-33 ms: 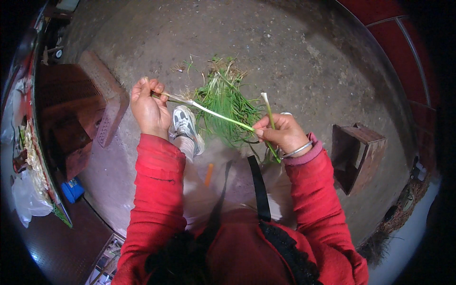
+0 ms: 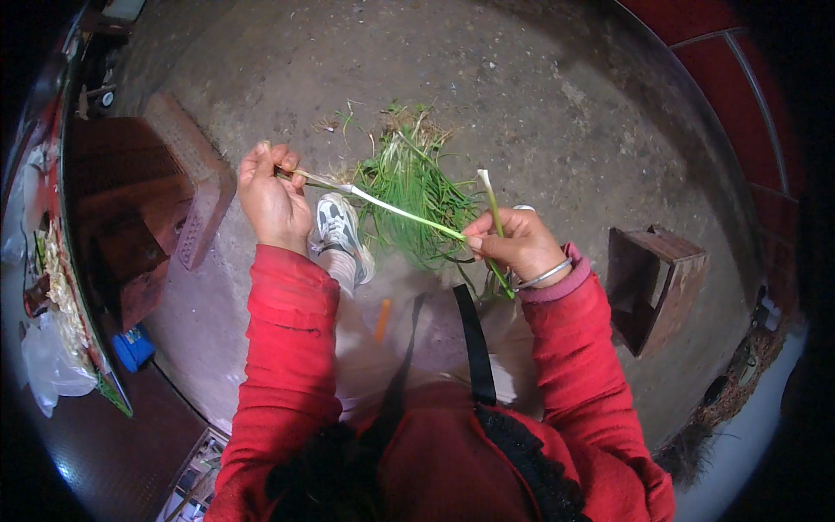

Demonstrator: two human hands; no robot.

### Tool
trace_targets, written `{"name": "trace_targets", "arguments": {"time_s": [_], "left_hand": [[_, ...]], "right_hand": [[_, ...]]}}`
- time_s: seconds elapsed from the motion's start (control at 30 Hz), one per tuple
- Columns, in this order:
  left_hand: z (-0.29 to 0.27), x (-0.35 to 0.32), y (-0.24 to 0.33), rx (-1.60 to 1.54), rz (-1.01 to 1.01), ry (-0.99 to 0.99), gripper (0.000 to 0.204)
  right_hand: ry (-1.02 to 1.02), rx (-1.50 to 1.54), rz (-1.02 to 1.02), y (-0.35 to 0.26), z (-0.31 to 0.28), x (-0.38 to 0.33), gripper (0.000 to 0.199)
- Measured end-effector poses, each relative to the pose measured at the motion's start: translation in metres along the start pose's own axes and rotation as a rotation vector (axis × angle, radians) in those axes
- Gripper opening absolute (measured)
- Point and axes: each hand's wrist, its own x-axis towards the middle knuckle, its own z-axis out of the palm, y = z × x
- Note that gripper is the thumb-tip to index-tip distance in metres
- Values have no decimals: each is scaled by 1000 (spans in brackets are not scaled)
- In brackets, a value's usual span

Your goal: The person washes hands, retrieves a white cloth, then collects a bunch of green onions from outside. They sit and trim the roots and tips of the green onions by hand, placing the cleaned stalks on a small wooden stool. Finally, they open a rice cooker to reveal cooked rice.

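A thin spring onion (image 2: 400, 211) is stretched between my two hands, white toward the left and green toward the right. My left hand (image 2: 277, 193) pinches a brownish strip of peeled skin (image 2: 320, 179) that trails from its white end. With thumb and fingertips, my right hand (image 2: 522, 244) grips the green part. A second spring onion (image 2: 490, 193) sticks up from the same right hand, its white end on top, and green leaves hang below the fingers. Beyond my hands lies a loose heap of spring onions (image 2: 409, 178) on the floor, roots at the far side.
On the left stands a brown-red piece of furniture (image 2: 196, 196) with a thick edge. A small wooden stool (image 2: 665, 252) lies tipped at the right. A blue container (image 2: 133, 348) and a white plastic bag (image 2: 54, 361) are at the lower left. My shoe (image 2: 344, 235) is near the heap.
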Motion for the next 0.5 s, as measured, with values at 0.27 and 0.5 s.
{"name": "trace_targets", "arguments": {"time_s": [0.27,0.5], "left_hand": [[-9,7,6,-19,28,-34,5],[7,-4,2,666,347,-102,23]], "right_hand": [[-9,-49,5,2,-4,-1,8],[140,-161,-101,3,-15,-1,10]]}}
